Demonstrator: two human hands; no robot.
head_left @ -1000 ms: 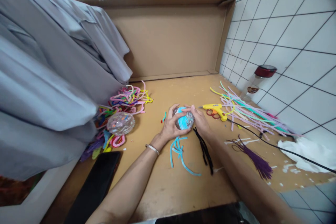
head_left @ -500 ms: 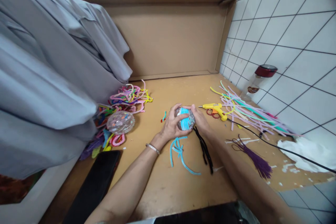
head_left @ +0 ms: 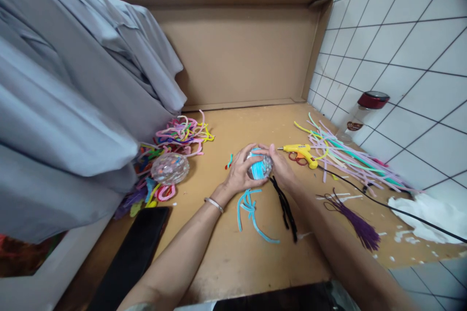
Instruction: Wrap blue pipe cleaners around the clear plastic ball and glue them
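Between my two hands is a clear, faceted plastic ball (head_left: 260, 170) with bright blue pipe cleaner laid across it. My left hand (head_left: 241, 171) wraps round its left side, thumb over the blue part. On the other side my right hand (head_left: 280, 167) presses against it with the fingers partly hidden behind. Just below the hands lie curled blue pipe cleaners (head_left: 250, 209) and a bundle of black pipe cleaners (head_left: 283, 206). A yellow hot glue gun (head_left: 301, 153) rests to the right, its nozzle pointing at my right hand, with red-handled scissors (head_left: 296, 157) partly under it.
Left stands another clear ball (head_left: 170, 168) by a heap of colourful pipe cleaners (head_left: 182, 131). A black phone (head_left: 134, 252) lies nearer. Rightward are long pastel pipe cleaners (head_left: 350, 155), a purple bundle (head_left: 355, 223), white tissue (head_left: 425, 216), a red-lidded jar (head_left: 359, 112) and a black cord (head_left: 383, 200).
The hands and the ball stay nearly in place, with a slight shift of the left fingers over the blue part. The whole view has moved a little.
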